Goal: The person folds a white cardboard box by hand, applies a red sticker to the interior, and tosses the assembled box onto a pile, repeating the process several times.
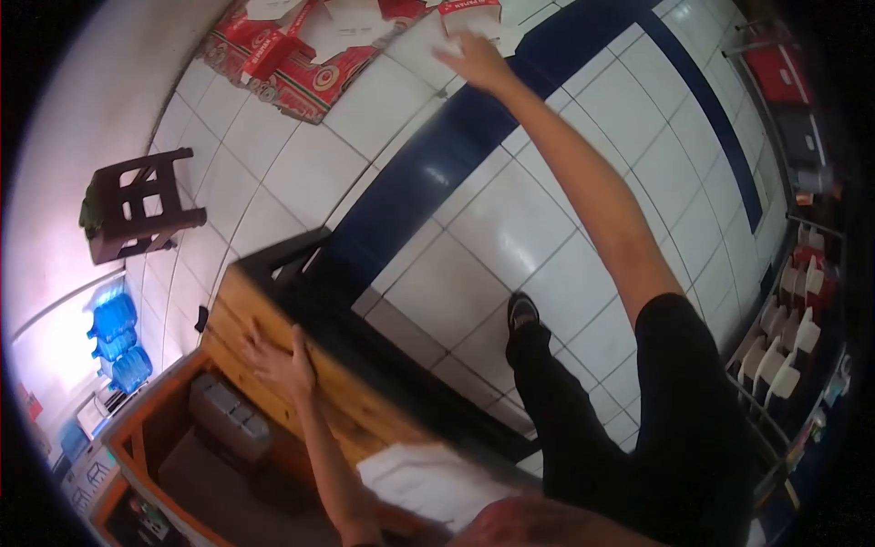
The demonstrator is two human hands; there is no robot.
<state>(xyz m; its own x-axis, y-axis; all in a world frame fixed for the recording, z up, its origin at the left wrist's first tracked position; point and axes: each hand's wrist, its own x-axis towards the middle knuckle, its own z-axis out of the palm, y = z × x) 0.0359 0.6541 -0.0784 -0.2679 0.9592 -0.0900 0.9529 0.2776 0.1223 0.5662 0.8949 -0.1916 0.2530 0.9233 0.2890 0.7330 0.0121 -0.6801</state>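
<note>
My left hand [281, 363] lies with fingers spread on a yellowish wooden top [351, 401], near its far end. My right hand [476, 62] stretches far forward at the top of the view, fingers apart and slightly blurred. It holds nothing that I can see. Close to its fingers is a red and white box [469, 14], and whether they touch cannot be made out. Left of that hand, flattened red printed cardboard [314, 87] is on the tiled floor, with red and white boxes [273, 50] on it.
A dark plastic stool [141, 205] stands by the left wall. Blue water jugs [117, 319] are stacked below it in view. A grey machine [228, 419] sits inside the wooden counter. At right, a metal rack [770, 419] holds white containers [775, 365].
</note>
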